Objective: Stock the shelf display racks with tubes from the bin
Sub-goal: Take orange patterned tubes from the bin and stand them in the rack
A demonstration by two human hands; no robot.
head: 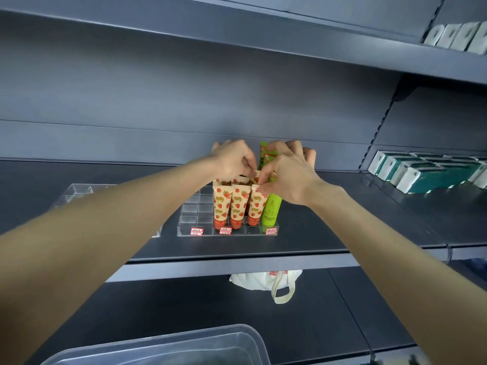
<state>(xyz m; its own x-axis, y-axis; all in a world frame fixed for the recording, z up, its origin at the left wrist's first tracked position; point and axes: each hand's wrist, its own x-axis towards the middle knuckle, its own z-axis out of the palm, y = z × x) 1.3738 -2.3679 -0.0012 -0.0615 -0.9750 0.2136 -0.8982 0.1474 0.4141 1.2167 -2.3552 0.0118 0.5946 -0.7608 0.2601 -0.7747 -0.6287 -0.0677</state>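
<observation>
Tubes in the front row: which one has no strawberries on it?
The green tube at the right end of the front row. The three strawberry tubes beside it are cream with red berries; this one is bright green.

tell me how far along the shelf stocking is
Done: strawberry tubes and a green tube stand at the right of the clear rack. In hand: left hand and right hand pinch strawberry tube tops. Left: that rack's left slots and the second rack look unfilled; no tubes show in the bin.
</observation>
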